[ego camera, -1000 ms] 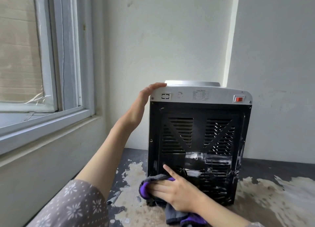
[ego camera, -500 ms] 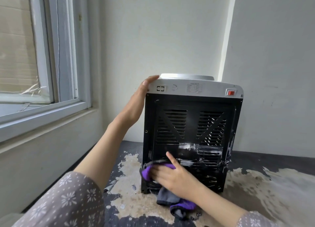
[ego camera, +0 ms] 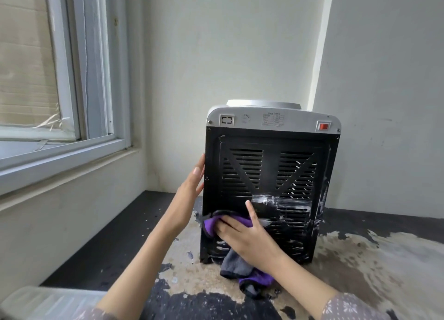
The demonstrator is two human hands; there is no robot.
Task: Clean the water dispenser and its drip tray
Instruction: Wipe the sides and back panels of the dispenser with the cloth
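Observation:
The water dispenser (ego camera: 271,175) stands on a worn table with its black vented back panel facing me and a grey top band with a red switch. My left hand (ego camera: 189,194) lies flat, fingers straight, against the dispenser's left side edge. My right hand (ego camera: 249,238) presses a purple and grey cloth (ego camera: 242,269) against the lower left of the back panel; the cloth's tail hangs down onto the table. White smears mark the panel's lower half. The drip tray is out of sight.
The dark table (ego camera: 360,267) has large patches of peeled, pale surface. A window (ego camera: 60,103) with a grey frame is at the left, white walls behind. A translucent plastic item (ego camera: 48,303) sits at the bottom left corner.
My left hand has slid down from the dispenser's top left corner to its left side edge. My right hand and the cloth stay at the lower left of the panel.

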